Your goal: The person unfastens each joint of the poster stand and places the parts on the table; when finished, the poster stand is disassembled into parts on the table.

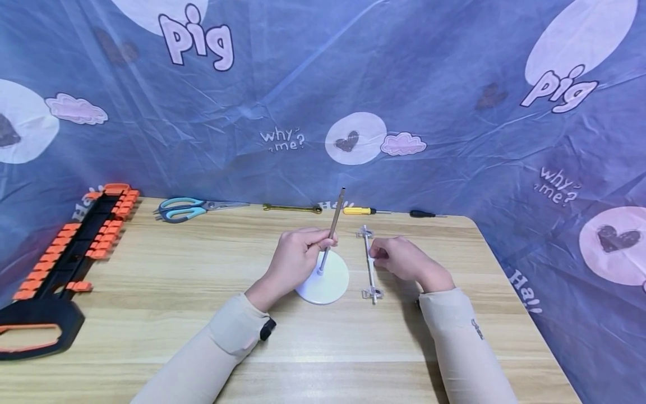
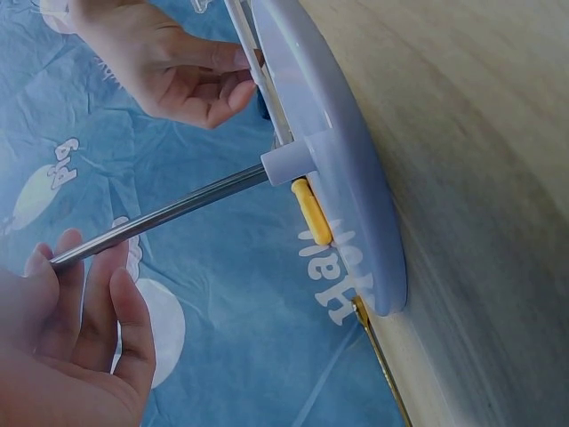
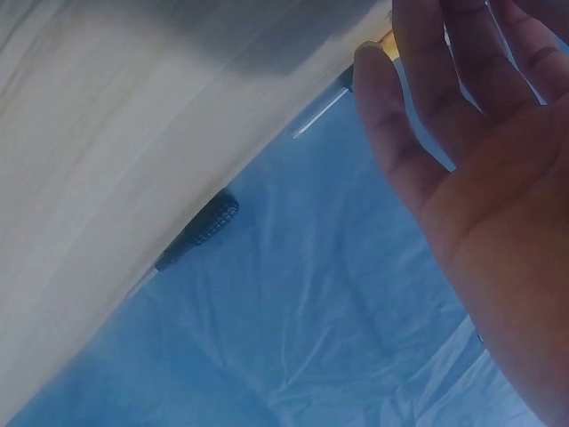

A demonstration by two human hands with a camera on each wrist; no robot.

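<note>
My left hand (image 1: 295, 255) pinches a slim metal rod (image 1: 337, 216) partway up, between thumb and fingers. The rod's lower end sits in the short collar of a round white base (image 1: 328, 287), and the rod leans slightly to the right in the head view. To the right of the base, my right hand (image 1: 404, 259) pinches a thin white bar (image 1: 370, 274) near its middle. Clear plastic pieces (image 1: 372, 293) sit near both ends of that bar. In the left wrist view the rod (image 2: 178, 210) runs from the fingertips into the collar (image 2: 289, 163). The right wrist view hides the bar.
Along the table's back edge lie blue-handled scissors (image 1: 184, 210), a wrench (image 1: 291, 209), a yellow screwdriver (image 1: 359, 211) and a black screwdriver (image 1: 423, 214). A black and orange rack with a handle (image 1: 70, 255) lies at the left. Printed blue cloth (image 1: 303, 73) hangs behind the table.
</note>
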